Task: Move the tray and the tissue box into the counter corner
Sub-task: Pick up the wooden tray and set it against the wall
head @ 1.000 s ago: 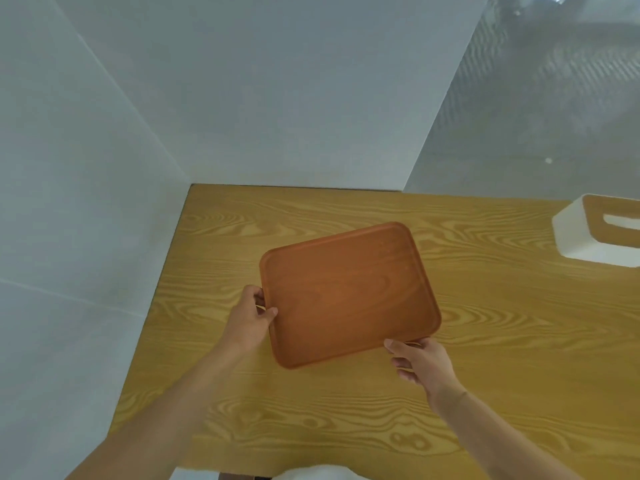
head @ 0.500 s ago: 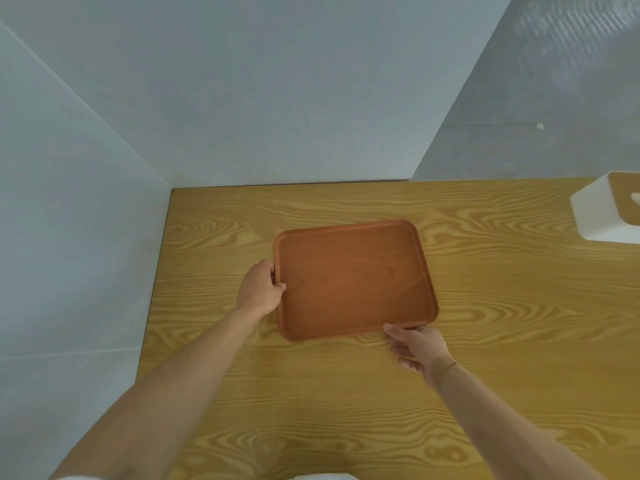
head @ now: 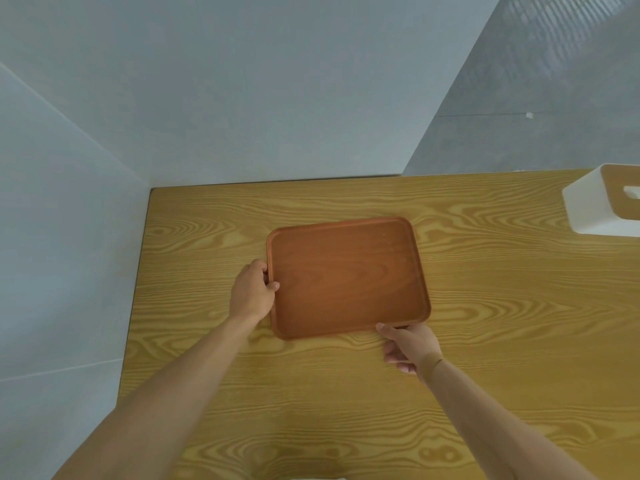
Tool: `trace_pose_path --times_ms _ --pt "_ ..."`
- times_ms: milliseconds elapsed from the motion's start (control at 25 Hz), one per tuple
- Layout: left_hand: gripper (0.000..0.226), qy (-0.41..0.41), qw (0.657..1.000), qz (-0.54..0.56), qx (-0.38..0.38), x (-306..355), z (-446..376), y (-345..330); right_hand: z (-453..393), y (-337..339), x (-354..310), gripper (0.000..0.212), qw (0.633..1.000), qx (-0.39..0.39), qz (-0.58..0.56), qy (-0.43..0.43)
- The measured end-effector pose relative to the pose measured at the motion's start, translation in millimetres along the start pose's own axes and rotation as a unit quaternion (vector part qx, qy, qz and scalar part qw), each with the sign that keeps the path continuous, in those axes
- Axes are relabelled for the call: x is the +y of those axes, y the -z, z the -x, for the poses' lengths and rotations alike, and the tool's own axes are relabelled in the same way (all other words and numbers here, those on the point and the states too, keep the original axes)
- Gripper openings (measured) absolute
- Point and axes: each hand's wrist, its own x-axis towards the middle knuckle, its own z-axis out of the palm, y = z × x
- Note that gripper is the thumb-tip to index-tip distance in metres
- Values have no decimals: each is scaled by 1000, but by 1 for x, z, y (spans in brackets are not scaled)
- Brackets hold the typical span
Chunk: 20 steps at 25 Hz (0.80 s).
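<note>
A reddish-brown wooden tray (head: 348,277) with rounded corners lies roughly square to the counter, near its middle. My left hand (head: 252,293) grips the tray's left rim, thumb over the edge. My right hand (head: 408,344) holds the tray's near right corner, fingers curled under it. A white tissue box (head: 588,211) with a wooden lid stands at the far right, partly cut off by the frame edge.
The yellow wood-grain counter (head: 207,237) meets pale grey walls at the back left corner (head: 152,190). A strip of bare counter lies between the tray and that corner. Beyond the back edge on the right is grey floor.
The tray has turned from a tilted angle to nearly square with the counter and moved away from me, both hands staying on it. The view has shifted, bringing the corner closer.
</note>
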Motion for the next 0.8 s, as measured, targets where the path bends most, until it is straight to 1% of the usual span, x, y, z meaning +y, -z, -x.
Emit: trace_pose_path --times_ms 80,160,200,240,280,360,400,440,480,560,600,720,800 --pt "25 -3 1000 -5 15 1 2 1 2 4 -3 42 998 -2 68 9" --pt "32 -7 999 -21 29 3 7 2 2 8 -4 53 988 1 154 34" --pt "36 -13 999 -31 40 2 11 2 3 10 -1 57 979 14 195 50" --pt "41 -24 998 -42 50 1 17 1 5 13 3 59 968 45 237 72" --pt "46 -39 996 -53 56 -2 24 0 6 17 9 57 950 95 279 105" --pt "56 -64 993 -85 48 -12 38 -2 7 27 24 45 892 210 341 209" --pt "63 -75 991 -100 38 -19 44 -3 6 32 31 41 861 249 356 264" --pt "69 -85 990 -108 28 -25 51 -5 4 38 36 44 836 269 372 300" --pt "77 -94 989 -111 18 -31 58 -6 0 43 40 56 823 271 387 316" --pt "94 -106 988 -112 3 -41 69 -8 -10 51 44 81 822 247 409 311" --pt "102 -110 987 -114 -3 -44 72 -11 -14 56 44 89 823 230 420 304" --pt "117 -108 986 -129 -20 -52 79 -20 -28 63 43 99 826 181 444 298" --pt "120 -101 984 -144 -28 -56 80 -25 -33 63 40 101 828 169 440 304"
